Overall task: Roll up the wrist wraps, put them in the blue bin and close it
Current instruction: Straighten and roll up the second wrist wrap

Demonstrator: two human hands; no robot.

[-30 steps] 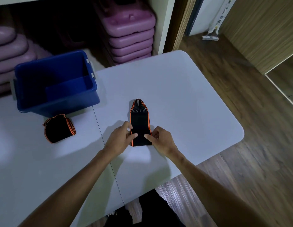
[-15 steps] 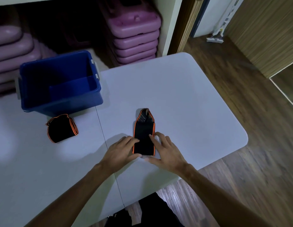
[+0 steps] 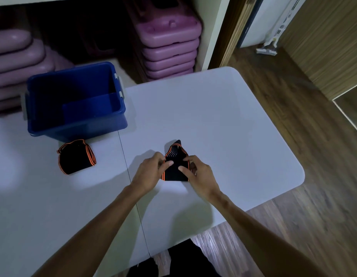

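Observation:
A black wrist wrap with orange edges [image 3: 174, 172] lies on the white table [image 3: 223, 126], partly rolled from its near end, with its loop end pointing away from me. My left hand [image 3: 149, 172] pinches its left side and my right hand [image 3: 199, 174] pinches its right side, thumbs on top of the roll. A second wrist wrap [image 3: 75, 156], rolled up, rests on the table to the left, just in front of the blue bin [image 3: 73, 124]. The bin stands open with nothing visible inside. No lid is in view.
Stacks of purple plastic steps [image 3: 169, 47] fill the shelf behind the table. The table's right edge and rounded corner [image 3: 297, 176] drop to a wooden floor. A white mop head [image 3: 267, 49] leans at the back right.
Both hands have gone from lying flat beside the wrap to gripping it. The roll has advanced away from me, so the flat stretch of wrap is shorter.

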